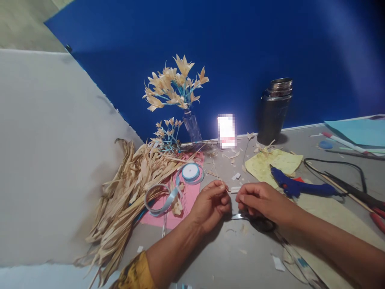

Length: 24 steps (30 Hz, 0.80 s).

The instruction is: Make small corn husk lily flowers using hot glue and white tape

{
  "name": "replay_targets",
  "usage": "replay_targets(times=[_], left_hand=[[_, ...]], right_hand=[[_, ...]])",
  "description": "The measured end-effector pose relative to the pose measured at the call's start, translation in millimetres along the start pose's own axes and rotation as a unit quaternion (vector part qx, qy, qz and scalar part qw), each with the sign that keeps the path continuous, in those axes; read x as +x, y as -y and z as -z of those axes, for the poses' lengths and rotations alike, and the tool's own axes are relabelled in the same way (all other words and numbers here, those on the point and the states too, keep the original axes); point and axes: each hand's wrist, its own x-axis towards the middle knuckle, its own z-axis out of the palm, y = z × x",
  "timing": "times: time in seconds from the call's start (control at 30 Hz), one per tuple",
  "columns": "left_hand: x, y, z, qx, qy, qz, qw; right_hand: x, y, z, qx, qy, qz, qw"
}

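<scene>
Mid-step on a small piece: left hand (210, 202) and right hand (260, 200) pinching a thin pale strip (234, 189) between fingertips, near centre of table (228, 257), right of the ribbon spool (190, 172). Next likely needs steady fine grip.

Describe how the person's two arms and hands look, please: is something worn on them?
Both hands, the left hand and the right hand, are bare: no gloves, and no rings or watch visible. The left arm has a yellow patterned sleeve near the elbow. The right forearm shows no sleeve in view.
</scene>
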Motion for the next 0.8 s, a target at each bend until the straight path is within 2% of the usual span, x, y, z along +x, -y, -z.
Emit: replay_targets(times=[0.07,0.13,0.17,0.23,0.33,0.5,0.57,0.63,0.73,0.8], left_hand=[[2,-3,1.5,-0.036,-0.009,-0.002,0.999],[3,-5,2.6,-0.054,-0.011,0.003,0.998],[2,-5,2.8,-0.061,-0.009,0.005,0.998],[2,-6,2.8,-0.074,-0.001,0.008,0.997],[-1,-8,1.6,-0.088,0.020,0.015,0.996],[-7,-15,-1.9,-0.059,0.065,0.004,0.996],[-10,-20,-3.1,-0.042,0.086,-0.003,0.995],[-13,-25,-3.9,-0.027,0.108,-0.012,0.994],[-18,-32,-4.9,-0.010,0.144,-0.019,0.989],[-19,-35,-5.9,-0.005,0.161,-0.016,0.987]], right_hand=[[-1,0,9,-0.192,-0.004,0.045,0.980],[-3,0,16,-0.355,0.006,0.070,0.932],[-4,-1,19,-0.404,0.015,0.072,0.912],[-7,0,23,-0.447,0.054,0.057,0.891],[-9,4,25,-0.458,0.096,0.050,0.882],[-11,5,24,-0.504,0.101,0.038,0.857],[-12,2,24,-0.502,0.097,0.048,0.858],[-13,-3,26,-0.479,0.083,0.048,0.872],[-10,-12,31,-0.404,0.052,0.038,0.912],[-2,-19,35,-0.307,0.034,0.026,0.951]])
